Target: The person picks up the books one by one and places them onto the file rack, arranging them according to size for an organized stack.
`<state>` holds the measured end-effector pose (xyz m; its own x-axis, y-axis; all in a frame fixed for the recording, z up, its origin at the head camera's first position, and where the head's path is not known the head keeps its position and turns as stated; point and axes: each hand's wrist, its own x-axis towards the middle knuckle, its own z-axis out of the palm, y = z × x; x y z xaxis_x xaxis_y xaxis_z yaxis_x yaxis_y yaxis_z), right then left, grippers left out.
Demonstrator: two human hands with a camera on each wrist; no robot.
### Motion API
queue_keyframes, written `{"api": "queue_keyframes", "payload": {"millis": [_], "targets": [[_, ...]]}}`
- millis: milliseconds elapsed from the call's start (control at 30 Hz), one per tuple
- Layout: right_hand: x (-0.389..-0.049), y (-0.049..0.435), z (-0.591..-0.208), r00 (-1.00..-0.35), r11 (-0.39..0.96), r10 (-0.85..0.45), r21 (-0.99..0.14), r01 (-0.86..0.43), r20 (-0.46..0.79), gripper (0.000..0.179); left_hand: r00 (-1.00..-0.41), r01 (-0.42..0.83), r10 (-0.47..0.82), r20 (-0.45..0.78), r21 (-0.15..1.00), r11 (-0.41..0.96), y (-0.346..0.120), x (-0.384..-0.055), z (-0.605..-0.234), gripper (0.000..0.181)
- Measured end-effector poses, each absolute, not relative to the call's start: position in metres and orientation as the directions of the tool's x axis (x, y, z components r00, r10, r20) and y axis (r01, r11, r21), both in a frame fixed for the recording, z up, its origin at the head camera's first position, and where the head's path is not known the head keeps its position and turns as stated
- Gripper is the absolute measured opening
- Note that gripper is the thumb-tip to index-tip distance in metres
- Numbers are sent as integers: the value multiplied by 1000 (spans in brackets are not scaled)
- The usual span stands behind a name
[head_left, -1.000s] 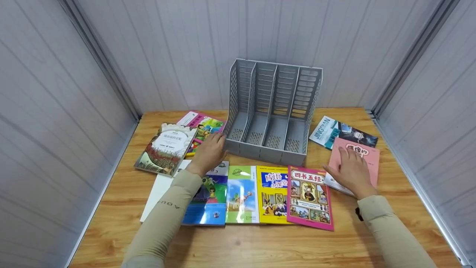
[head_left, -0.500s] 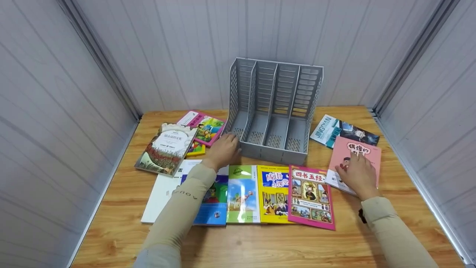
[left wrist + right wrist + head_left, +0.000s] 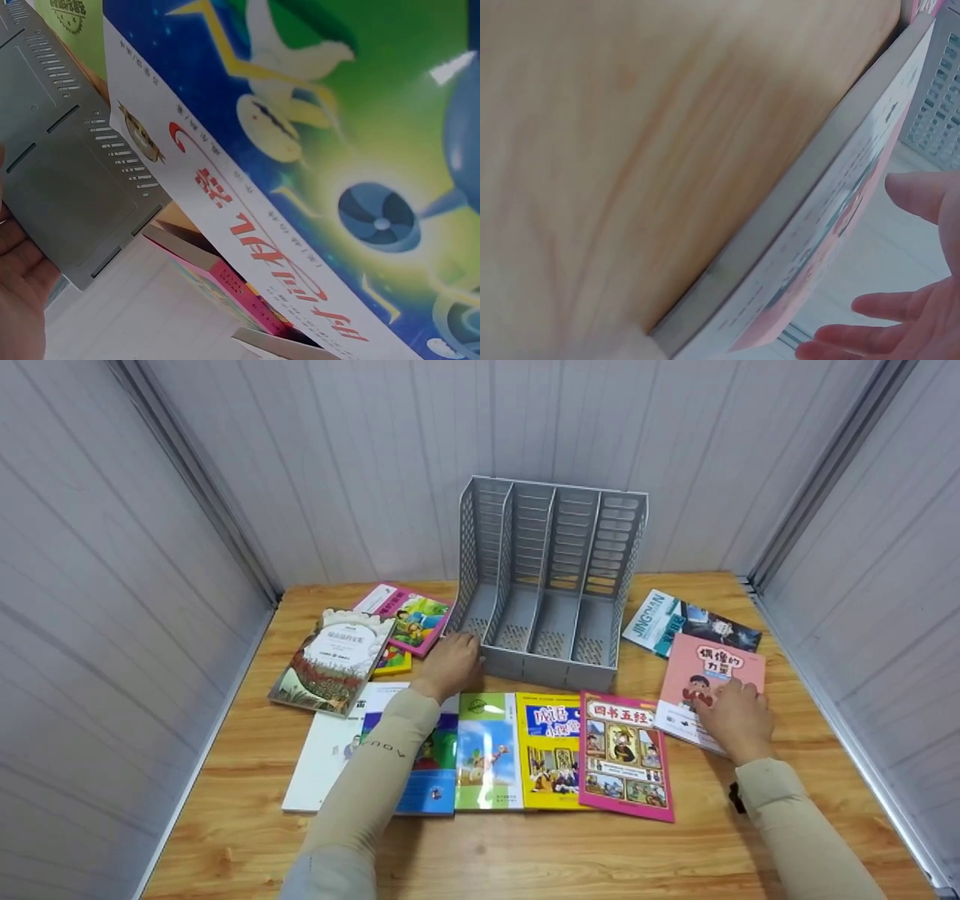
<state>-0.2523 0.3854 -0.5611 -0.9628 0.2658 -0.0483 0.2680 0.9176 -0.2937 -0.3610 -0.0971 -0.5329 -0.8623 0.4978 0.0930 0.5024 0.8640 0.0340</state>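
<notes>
In the head view my left hand (image 3: 450, 664) is at the front left corner of a grey file organizer (image 3: 570, 671). The left wrist view shows loosely bent fingers (image 3: 22, 262) against the grey plastic. My right hand (image 3: 739, 720) is over the lower right part of a pink book (image 3: 694, 667). In the right wrist view its thumb and fingers are spread, with a gap between them and the book cover (image 3: 832, 232). Behind the pink book lies a teal and dark book (image 3: 712, 626).
Along the front lie a white book (image 3: 315, 769), a blue book (image 3: 427, 791), a green book (image 3: 484, 757), a yellow book (image 3: 547, 757) and a magenta-bordered comic book (image 3: 626, 757). Left of the organizer, a landscape-covered book (image 3: 334, 660) overlaps a pink-edged book (image 3: 412, 619). Panel walls surround the table.
My left hand has shifted right to the organizer's corner. My right hand has slid back toward the lower right of the pink book, uncovering its title and the cartoon figure. The books keep their places.
</notes>
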Motion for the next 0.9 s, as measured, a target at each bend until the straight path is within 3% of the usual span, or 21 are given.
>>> {"api": "queue_keyframes", "payload": {"millis": [367, 900], "targets": [[-249, 391, -560, -931, 883, 329, -297, 363, -158, 88, -836, 532, 516, 187, 46, 845, -97, -369, -531, 22], [-256, 405, -554, -843, 734, 397, -425, 529, -363, 111, -840, 536, 529, 124, 27, 844, -99, -373, -525, 19]]}}
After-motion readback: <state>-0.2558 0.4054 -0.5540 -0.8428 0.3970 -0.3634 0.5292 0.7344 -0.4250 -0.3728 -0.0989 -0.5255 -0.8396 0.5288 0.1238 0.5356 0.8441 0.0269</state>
